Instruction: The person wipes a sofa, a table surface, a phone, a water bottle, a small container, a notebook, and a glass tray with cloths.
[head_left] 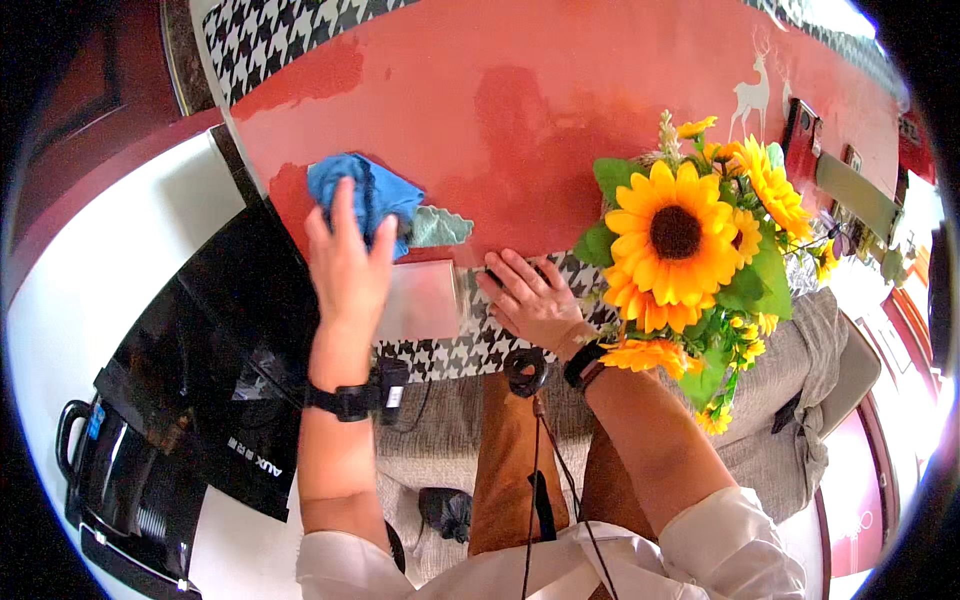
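A crumpled blue cloth [385, 193] lies on the red table covering [430, 120] at the left, with a pale green scalloped piece [440, 227] sticking out beside it. My left hand [348, 255] is over the cloth's near-left side, fingers spread, thumb apart; it is slightly blurred, and whether it presses on the cloth I cannot tell. Flat on the table's near edge rests my right hand [530, 298], palm down and fingers stretched out, holding nothing. Between the two hands is a pale, glossy rectangular patch [420, 300] at the edge.
A bunch of artificial sunflowers [675, 232] stands close to my right forearm. Black-and-white houndstooth cloth [440, 355] borders the red surface. To the left is a glossy black appliance [200, 350]. A grey sofa [760, 420] lies at the right. A ring on a cord [525, 372] hangs before me.
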